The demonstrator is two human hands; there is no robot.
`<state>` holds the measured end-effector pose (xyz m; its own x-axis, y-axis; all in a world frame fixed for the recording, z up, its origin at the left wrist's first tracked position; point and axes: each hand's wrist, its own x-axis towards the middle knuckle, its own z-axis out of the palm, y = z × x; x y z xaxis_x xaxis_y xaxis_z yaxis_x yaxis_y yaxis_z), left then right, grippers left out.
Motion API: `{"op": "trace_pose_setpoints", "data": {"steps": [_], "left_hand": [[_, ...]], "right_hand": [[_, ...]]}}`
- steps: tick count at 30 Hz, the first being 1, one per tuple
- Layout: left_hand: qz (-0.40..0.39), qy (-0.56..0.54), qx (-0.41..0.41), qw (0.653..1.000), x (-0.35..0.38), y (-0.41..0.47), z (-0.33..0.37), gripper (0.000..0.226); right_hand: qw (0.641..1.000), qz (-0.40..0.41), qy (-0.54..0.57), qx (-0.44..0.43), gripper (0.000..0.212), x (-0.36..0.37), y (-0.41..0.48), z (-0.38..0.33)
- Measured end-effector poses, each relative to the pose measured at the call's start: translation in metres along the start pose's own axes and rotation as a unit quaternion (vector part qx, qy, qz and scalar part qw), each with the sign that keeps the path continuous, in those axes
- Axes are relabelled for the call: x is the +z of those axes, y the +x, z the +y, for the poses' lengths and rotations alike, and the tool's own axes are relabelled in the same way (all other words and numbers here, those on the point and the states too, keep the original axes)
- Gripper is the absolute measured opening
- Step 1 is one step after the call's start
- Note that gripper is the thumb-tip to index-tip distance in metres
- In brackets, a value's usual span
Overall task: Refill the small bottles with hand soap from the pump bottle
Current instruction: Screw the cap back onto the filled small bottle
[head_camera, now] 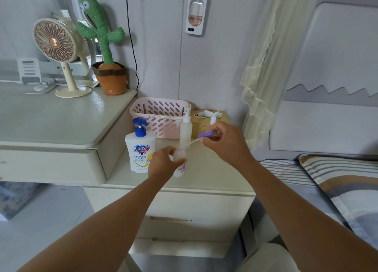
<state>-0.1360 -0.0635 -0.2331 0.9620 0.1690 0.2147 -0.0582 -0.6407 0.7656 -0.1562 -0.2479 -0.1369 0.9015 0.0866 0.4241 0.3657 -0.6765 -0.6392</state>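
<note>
On the low white cabinet (204, 177) beside the bed (286, 171) stands the big soap bottle (140, 151). It is white with a blue pump on top, and it stands upright at the left side of the cabinet top.

Just to its right, the left hand (162, 162) holds a small cloudy bottle (179, 157). The fingers and thumb are curled round the bottle's middle. The bottle is upright, low over the cabinet top (I cannot tell if its bottom touches). Its top is off and its mouth is open.

The right hand (224, 141) is up and to the right of the small bottle. Its fingers are pinched together on a purple cap (207, 133). A thin white tube (190, 143) sticks out of the cap and points down and left, toward the small bottle's mouth. The tip is near the mouth, not inside it.

Behind the small bottle stands a taller cloudy bottle (185, 128) with a white pump. Behind that, by the wall, is a pink basket (161, 116) with holes in its sides. A yellow tissue box (199, 124) sits just right of the basket, with a white tissue poking out.

On the higher desk (61, 118) at the left stand a round fan (54, 40) and a green cactus toy (98, 26) in an orange pot.
</note>
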Motion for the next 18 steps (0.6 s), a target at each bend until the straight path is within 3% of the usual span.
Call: {"op": "trace_pose_setpoints", "data": {"steps": [18], "left_hand": [[-0.023, -0.048, -0.001, 0.999, 0.006, 0.003, -0.002, 0.04]], "right_hand": [[0.986, -0.141, -0.093, 0.002, 0.009, 0.063, 0.034, 0.008]]}}
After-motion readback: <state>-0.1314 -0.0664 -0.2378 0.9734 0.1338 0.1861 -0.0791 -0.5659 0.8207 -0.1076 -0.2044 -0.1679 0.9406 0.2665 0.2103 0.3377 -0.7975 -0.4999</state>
